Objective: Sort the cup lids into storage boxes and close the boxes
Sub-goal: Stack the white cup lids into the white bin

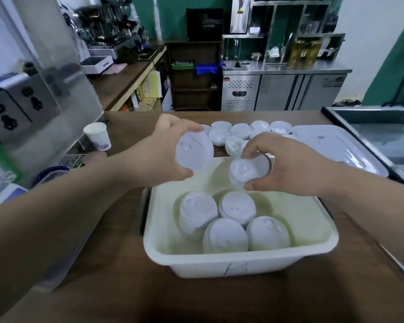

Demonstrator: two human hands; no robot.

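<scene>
A white storage box [238,262] stands open on the brown counter and holds several stacks of white cup lids [233,220]. Above its far left corner my left hand [163,155] grips a white lid [194,151] by its rim, tilted toward me. My right hand [287,164] pinches a small stack of lids [247,171] over the box's far edge. More loose lids [238,131] lie on the counter behind the box. The box's clear cover [341,145] lies flat at the right.
A paper cup [98,136] stands at the left near a grey socket block [14,108]. A glass display case [387,136] borders the counter on the right. A clear plastic cover edge [63,259] lies at the left front.
</scene>
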